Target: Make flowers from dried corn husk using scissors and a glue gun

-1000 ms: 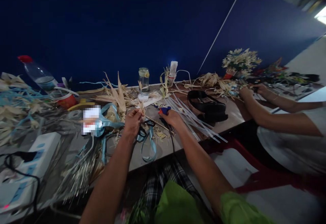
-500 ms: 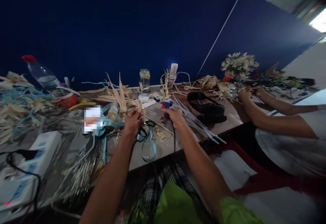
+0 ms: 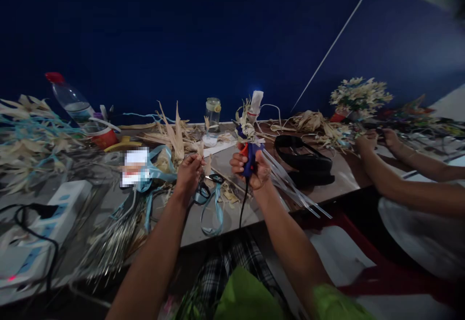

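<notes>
My right hand (image 3: pixel 259 170) is wrapped round a blue glue gun (image 3: pixel 249 159) with an orange trigger, held upright above the table. A black cord runs down from its handle. My left hand (image 3: pixel 189 172), closed in a pinch, holds a pale piece of dried corn husk (image 3: pixel 199 149) by its lower end. Just right of that hand lie black-handled scissors (image 3: pixel 214 178), partly hidden. A loop of light blue ribbon (image 3: pixel 217 211) rests near the table edge. Behind the glue gun stands a bunch of dried husk strips (image 3: pixel 242 116).
Clear glue sticks (image 3: pixel 294 184) and a black headband-like object (image 3: pixel 303 162) lie to the right. A power strip (image 3: pixel 60 223), thin wires (image 3: pixel 116 242) and a tilted bottle (image 3: pixel 72 102) are left. A co-worker's hands (image 3: pixel 366 140) work near a husk-flower pot (image 3: pixel 359 97).
My right hand has closed round the glue gun and lifted it more upright. The left hand keeps its pinch on the husk. The view has turned slightly left.
</notes>
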